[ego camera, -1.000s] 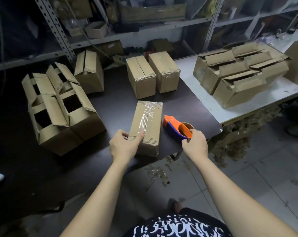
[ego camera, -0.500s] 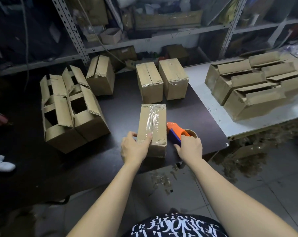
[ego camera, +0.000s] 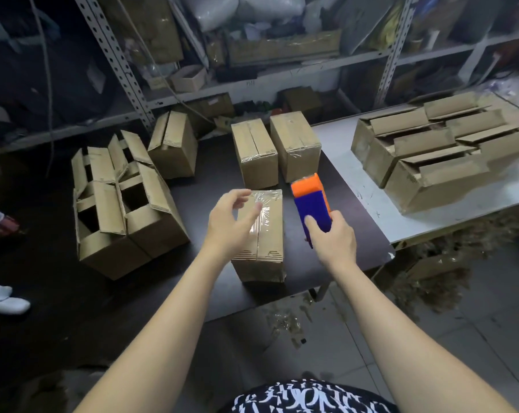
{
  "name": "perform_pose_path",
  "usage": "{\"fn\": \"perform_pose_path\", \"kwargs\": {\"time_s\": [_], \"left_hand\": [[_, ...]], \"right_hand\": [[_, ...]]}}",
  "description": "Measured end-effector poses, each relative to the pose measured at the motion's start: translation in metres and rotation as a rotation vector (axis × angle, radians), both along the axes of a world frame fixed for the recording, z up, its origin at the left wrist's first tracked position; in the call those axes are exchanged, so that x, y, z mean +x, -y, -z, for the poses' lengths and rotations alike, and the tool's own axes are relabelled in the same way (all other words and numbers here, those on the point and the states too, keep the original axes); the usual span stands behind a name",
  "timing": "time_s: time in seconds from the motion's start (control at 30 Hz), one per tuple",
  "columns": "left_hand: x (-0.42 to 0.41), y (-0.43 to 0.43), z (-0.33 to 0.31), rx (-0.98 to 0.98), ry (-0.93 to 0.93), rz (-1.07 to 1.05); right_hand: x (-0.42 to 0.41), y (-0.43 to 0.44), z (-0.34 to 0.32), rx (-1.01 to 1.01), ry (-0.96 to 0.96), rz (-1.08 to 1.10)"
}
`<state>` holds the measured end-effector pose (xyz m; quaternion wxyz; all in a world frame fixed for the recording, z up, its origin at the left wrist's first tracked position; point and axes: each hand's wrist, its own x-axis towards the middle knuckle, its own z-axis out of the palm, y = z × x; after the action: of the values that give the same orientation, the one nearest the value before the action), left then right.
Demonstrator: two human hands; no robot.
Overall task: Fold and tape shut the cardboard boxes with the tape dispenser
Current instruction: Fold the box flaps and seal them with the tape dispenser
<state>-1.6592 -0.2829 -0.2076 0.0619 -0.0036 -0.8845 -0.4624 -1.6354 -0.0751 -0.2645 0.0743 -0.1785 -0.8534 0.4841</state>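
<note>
A closed cardboard box (ego camera: 267, 234) with shiny clear tape along its top seam lies on the dark table (ego camera: 350, 234) in front of me. My left hand (ego camera: 228, 225) hovers over the box's left side with fingers spread and holds nothing. My right hand (ego camera: 333, 239) grips the orange and blue tape dispenser (ego camera: 312, 204), lifted off the table just right of the box, its orange end pointing away from me.
Two taped boxes (ego camera: 255, 153) (ego camera: 297, 144) stand behind. Several open boxes (ego camera: 121, 204) with raised flaps sit at left, one more (ego camera: 174, 147) behind them. Unsealed boxes (ego camera: 437, 150) lie on the white table at right. Shelving (ego camera: 252, 81) lines the back; tape scraps (ego camera: 285, 323) litter the floor.
My right hand has picked the tape dispenser up off the table. My left hand has let go of the box's near end and risen above it with fingers spread.
</note>
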Motion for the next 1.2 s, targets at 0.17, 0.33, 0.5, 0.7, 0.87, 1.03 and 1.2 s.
{"fn": "perform_pose_path", "kwargs": {"time_s": [0.17, 0.33, 0.5, 0.7, 0.87, 1.03, 1.2], "left_hand": [[-0.015, -0.004, -0.049, 0.452, 0.158, 0.130], [-0.026, 0.008, -0.069, 0.529, 0.278, 0.358], [-0.022, 0.018, -0.073, 0.566, 0.282, 0.366], [-0.015, 0.032, -0.071, 0.548, 0.467, 0.354], [-0.010, 0.042, -0.069, 0.401, 0.301, 0.291], [0.000, 0.034, -0.073, 0.232, 0.026, 0.242], [0.006, 0.027, -0.080, 0.118, -0.129, 0.290]], "right_hand": [[0.024, 0.009, -0.042, -0.240, -0.217, -0.203], [0.038, 0.015, -0.055, -0.230, -0.295, -0.323], [0.045, 0.018, -0.060, -0.203, -0.332, -0.366], [0.047, 0.022, -0.059, -0.125, -0.362, -0.476], [0.048, 0.022, -0.056, -0.035, -0.371, -0.535], [0.046, 0.025, -0.052, 0.012, -0.438, -0.505], [0.042, 0.026, -0.038, 0.027, -0.518, -0.443]]}}
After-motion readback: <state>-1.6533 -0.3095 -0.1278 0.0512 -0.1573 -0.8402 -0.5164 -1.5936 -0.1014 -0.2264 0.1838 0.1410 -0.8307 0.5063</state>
